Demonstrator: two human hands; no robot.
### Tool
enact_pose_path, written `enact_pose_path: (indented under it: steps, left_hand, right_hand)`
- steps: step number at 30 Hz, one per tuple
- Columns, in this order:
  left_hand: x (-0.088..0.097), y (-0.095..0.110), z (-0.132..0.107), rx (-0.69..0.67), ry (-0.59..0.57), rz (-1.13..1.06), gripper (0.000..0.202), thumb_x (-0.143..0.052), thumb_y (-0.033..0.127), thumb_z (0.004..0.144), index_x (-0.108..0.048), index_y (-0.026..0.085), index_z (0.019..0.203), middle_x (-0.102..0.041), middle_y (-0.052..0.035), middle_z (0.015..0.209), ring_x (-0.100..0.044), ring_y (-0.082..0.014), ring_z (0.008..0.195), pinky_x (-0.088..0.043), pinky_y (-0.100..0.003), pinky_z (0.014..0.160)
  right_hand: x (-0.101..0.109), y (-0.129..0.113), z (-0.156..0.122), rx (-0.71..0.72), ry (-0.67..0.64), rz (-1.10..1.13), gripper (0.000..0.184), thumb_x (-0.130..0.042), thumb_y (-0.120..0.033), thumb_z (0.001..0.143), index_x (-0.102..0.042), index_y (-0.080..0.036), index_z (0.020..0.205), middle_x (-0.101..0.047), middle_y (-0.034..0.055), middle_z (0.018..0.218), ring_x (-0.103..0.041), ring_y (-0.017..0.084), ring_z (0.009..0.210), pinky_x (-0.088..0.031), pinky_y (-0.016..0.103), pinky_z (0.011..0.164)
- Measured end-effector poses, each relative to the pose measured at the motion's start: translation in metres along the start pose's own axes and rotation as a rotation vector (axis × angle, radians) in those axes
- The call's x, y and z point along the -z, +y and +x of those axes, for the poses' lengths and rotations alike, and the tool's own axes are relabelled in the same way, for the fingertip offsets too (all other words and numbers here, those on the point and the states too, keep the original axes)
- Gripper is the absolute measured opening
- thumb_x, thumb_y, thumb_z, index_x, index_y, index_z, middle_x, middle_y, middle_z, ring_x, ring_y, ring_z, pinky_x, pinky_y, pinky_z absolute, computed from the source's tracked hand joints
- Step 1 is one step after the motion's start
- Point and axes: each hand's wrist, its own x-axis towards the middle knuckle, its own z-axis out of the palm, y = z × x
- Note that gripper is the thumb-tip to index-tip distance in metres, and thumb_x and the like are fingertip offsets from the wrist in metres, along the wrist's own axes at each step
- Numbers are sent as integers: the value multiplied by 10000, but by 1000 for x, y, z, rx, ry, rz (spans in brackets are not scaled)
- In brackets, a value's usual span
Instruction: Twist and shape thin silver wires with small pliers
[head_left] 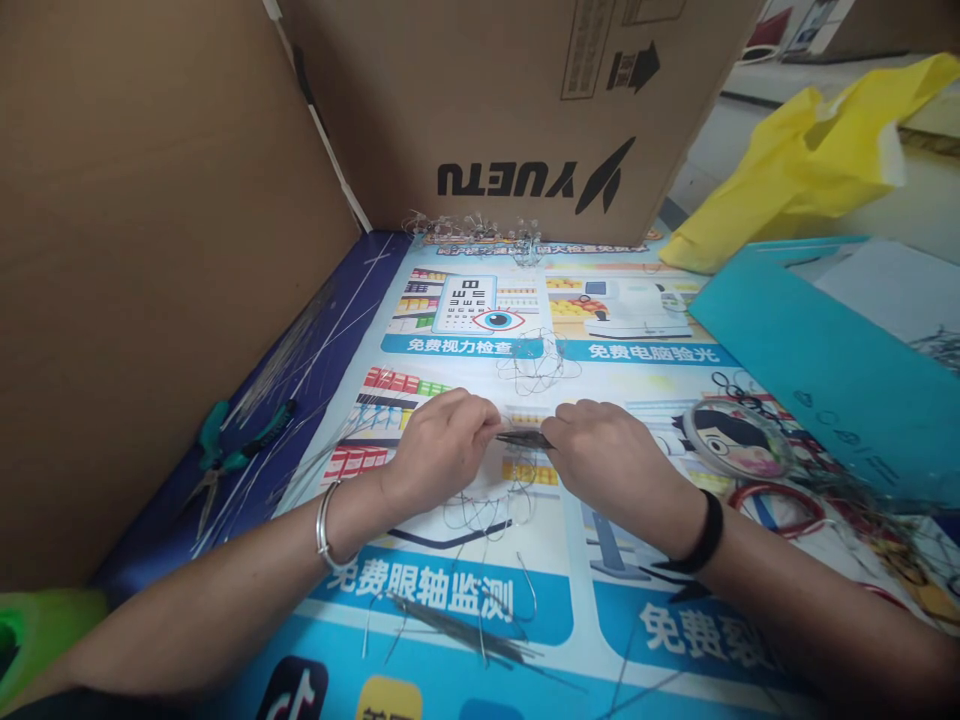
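My left hand [446, 445], with a silver bangle at the wrist, is closed in a pinch on thin wire by the plier tips. My right hand [611, 455], with a black band at the wrist, is closed around pliers [527, 439]. Only their dark, narrow jaws show, pointing left to my left fingertips; the handles are hidden in my palm. Just below the hands is a loose shape of looped thin wire [487, 512]. Another bent-wire piece [541, 360] lies beyond them. Nearer me rests a bundle of straight wires [457, 630].
Teal-handled pliers [216, 462] lie at left beside long wires [281, 365]. A cardboard box [510, 110] walls the back and left. Wire pieces [480, 228] line its foot. To the right are a round tin [739, 440], red wire coil [780, 510], teal folder [810, 380] and yellow bag [810, 160].
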Motion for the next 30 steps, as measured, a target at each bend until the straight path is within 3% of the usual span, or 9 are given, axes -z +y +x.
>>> enact_pose_path:
  steps: [30]
  left_hand:
    - [-7,-8,-1,-38,59,-71,122,-472,187,902,-532,173,797,-603,-18,700,-545,-142,663,-445,-262,605]
  right_hand:
    - [2,4,6,-61,-135,112,222,-440,-235,892,-633,-168,806,-654,63,782,-595,183,688,-306,276,552]
